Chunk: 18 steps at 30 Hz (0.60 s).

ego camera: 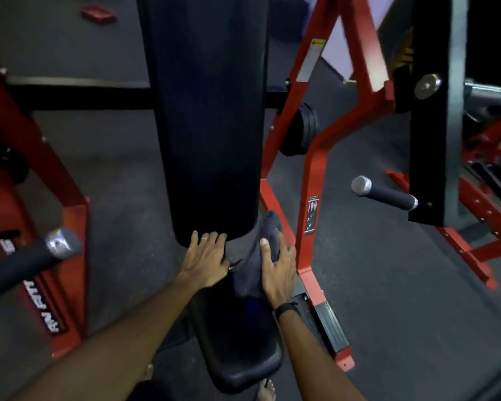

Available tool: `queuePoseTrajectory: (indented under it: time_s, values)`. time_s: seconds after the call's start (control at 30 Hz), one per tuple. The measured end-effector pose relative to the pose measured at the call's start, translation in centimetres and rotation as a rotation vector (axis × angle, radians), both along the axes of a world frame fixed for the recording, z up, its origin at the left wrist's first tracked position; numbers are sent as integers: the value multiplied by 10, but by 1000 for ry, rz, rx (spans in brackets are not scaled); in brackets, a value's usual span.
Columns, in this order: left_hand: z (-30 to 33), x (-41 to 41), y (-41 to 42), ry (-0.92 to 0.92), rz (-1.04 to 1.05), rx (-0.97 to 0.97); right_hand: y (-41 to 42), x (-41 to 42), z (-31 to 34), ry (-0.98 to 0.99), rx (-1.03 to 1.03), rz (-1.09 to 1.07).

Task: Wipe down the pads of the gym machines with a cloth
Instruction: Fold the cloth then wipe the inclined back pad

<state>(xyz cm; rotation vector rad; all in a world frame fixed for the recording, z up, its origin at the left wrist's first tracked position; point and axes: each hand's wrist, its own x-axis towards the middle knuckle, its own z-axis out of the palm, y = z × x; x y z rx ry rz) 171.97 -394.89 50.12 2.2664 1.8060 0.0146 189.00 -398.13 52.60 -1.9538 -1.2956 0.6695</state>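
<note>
The right hand point(276, 270) clutches a dark cloth point(256, 256), bunched lengthwise up toward the upright back pad point(209, 111); the left hand point(204, 263) lies flat beside it; the frame's white lettering point(45, 306) is unreadable.

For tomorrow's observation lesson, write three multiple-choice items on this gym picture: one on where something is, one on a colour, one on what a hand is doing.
1. Where is the cloth?
A. At the lower end of the back pad, above the seat
B. On the floor
C. Draped over the handle on the right

2. What colour is the machine frame?
A. Yellow
B. Red
C. White

3. What is the left hand doing?
A. Gripping a handle
B. Hanging at the person's side
C. Resting with straight fingers on the bottom edge of the back pad

Answers:
1. A: the right hand holds the cloth just below the back pad's end, above the seat.
2. B: the angled bars and posts are red.
3. C: its fingers lie flat against the pad's lower edge, holding nothing.
</note>
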Motion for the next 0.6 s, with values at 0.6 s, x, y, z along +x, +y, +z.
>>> queuePoseTrajectory:
  time_s: [0.6]
  values:
    - [-144, 95, -171, -257, 1036, -260, -70, 83, -147, -688, -514, 742]
